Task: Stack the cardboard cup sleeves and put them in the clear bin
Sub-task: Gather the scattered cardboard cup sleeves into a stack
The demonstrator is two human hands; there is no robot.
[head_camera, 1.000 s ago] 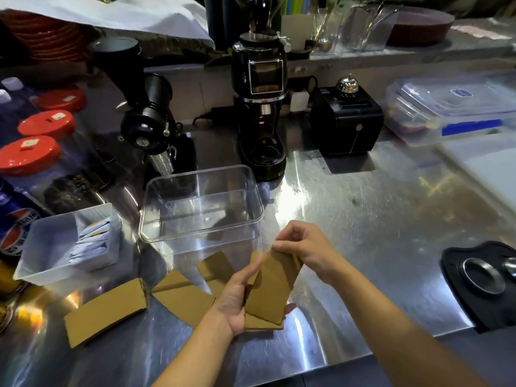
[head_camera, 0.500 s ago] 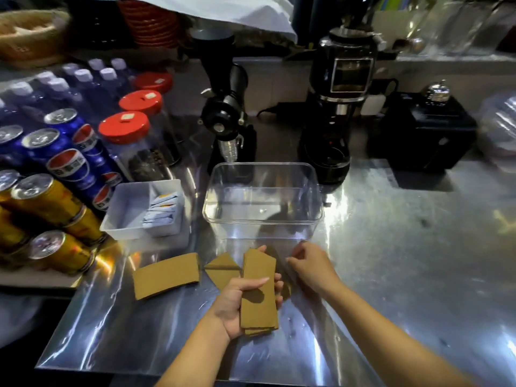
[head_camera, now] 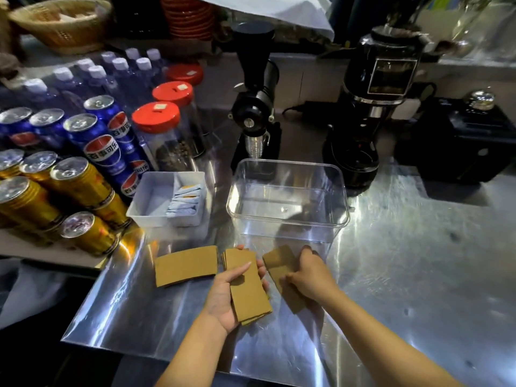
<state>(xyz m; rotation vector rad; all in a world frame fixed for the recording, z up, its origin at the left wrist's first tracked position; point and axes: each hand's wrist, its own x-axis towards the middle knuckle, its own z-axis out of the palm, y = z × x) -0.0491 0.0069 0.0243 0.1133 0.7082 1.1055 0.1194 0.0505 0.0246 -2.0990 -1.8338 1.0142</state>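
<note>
My left hand (head_camera: 223, 297) lies palm up and holds a small stack of flat brown cardboard sleeves (head_camera: 250, 289), thumb across the top one. My right hand (head_camera: 310, 275) grips another sleeve (head_camera: 279, 268) just right of the stack, low over the steel counter. One more sleeve (head_camera: 185, 265) lies flat on the counter to the left. The clear bin (head_camera: 287, 219) stands directly behind both hands, with nothing visible inside it.
A white tray of sachets (head_camera: 156, 202) sits left of the bin. Soda cans (head_camera: 83, 180) and red-lidded jars (head_camera: 162, 135) crowd the left side. Two black grinders (head_camera: 257, 107) stand behind the bin, a black box (head_camera: 458, 141) at right. The counter edge runs close in front.
My view has swung left. My right hand has let go of the stack, reached to the counter and taken hold of another sleeve. The left hand keeps the stack, now squared up.
</note>
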